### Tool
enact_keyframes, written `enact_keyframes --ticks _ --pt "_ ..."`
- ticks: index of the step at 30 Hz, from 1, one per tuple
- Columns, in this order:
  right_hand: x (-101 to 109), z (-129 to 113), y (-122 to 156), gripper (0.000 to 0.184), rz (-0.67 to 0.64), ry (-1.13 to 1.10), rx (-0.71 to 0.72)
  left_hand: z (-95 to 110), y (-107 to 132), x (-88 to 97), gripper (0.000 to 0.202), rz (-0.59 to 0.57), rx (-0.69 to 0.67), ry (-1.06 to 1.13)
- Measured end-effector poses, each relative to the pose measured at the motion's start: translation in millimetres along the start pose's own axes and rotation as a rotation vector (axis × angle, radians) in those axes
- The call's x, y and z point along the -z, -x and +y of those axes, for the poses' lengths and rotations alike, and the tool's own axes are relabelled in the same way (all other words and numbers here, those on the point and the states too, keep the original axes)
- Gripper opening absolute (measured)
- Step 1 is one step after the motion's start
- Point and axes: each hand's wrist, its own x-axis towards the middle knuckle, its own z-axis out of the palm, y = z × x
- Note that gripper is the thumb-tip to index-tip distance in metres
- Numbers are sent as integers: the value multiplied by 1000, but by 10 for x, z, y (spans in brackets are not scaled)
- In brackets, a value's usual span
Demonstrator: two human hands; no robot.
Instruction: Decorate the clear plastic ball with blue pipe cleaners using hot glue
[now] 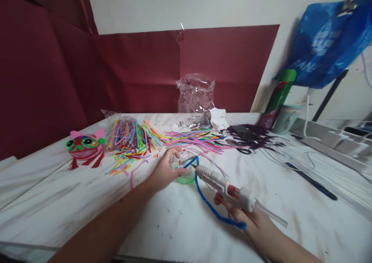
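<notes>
My left hand (167,166) is wrapped round a small clear plastic container (187,174) with green at its lower rim. A blue pipe cleaner (207,203) bends across the container's top, and its long free end curves down towards my right hand (236,212). That hand grips a white glue gun (215,179) by the handle, its nozzle tip at the blue pipe cleaner beside the container. A clear glue stick (274,215) sticks out of the gun's back. Whether glue is coming out cannot be made out.
Left stands a pink and red pipe-cleaner animal head (85,148). Behind my hands lie a bag of colourful pipe cleaners (128,135), loose pink ones (197,141), scissors (242,150) and a dark phone (245,133). A dark blue tool (312,181) and a mug (286,119) are right.
</notes>
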Motion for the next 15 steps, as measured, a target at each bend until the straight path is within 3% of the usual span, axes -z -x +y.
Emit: enact_keyframes --ticks 15 --pt "-4 -4 -12 20 -39 -4 69 2 36 7 38 -32 -138 -201"
